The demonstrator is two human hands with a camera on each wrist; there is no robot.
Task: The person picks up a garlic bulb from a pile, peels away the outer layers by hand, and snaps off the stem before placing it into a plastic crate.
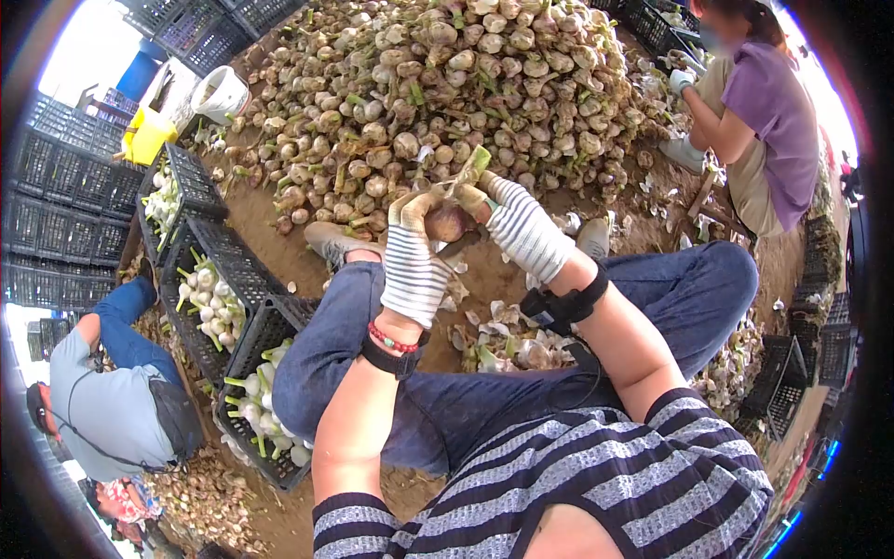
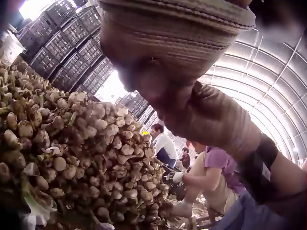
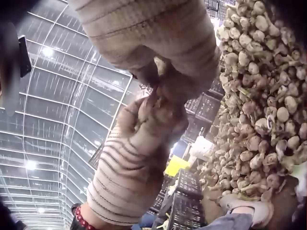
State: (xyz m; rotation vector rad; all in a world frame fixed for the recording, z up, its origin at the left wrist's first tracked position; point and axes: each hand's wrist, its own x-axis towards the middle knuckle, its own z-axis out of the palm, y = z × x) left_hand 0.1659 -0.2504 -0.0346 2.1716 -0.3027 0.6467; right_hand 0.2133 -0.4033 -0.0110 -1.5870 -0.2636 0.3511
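Both hands wear striped, dirt-stained gloves and meet in front of the lap. Between them is a garlic bulb [image 1: 447, 224] with brownish-purple skin. The left hand [image 1: 416, 261] grips its near side with bent fingers. From the other side, the right hand [image 1: 526, 228] pinches at the bulb's top, where a short green stem [image 1: 479, 162] sticks up above the fingers. In the left wrist view the left hand [image 2: 168, 43] fills the top and covers the bulb. The right wrist view shows the right hand [image 3: 153, 33] above the left hand [image 3: 132, 165], their fingertips together.
A large pile of unpeeled garlic [image 1: 503, 84] rises just ahead. Black crates of cleaned white garlic, one with its rim [image 1: 279, 480] by the left knee, line the left side. Peeled skins [image 1: 521, 345] lie between the legs. Another person [image 1: 768, 121] sits at the right.
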